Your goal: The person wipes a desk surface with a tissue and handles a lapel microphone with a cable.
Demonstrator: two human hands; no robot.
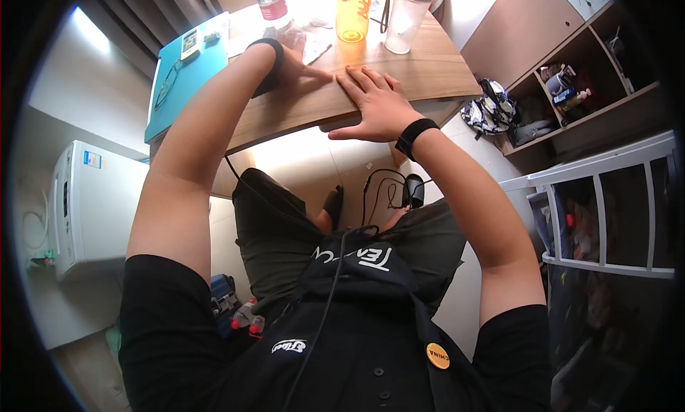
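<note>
My right hand [378, 107] lies on the front edge of the wooden table [435, 73], fingers spread and holding nothing. Further left, my left hand [294, 68] rests on the tabletop, bent at the wrist. One of its digits stretches toward my right fingertips; the other fingers are mostly hidden. Just beyond it are clear crumpled plastic [291, 37] and a white crumpled piece [316, 47]. An orange see-through bottle [352, 19] stands beyond my right fingers, beside a clear bottle [407, 27] with a pale lid. A jar with a pink label [272, 8] is behind my left hand.
On a teal mat [171, 73] at the table's left lie eyeglasses [168, 84] and a small yellow-edged box [190, 45]. A white appliance [100, 198] stands left, open shelves [571, 84] and a white metal rail [606, 269] right. Cables [382, 191] hang under the table.
</note>
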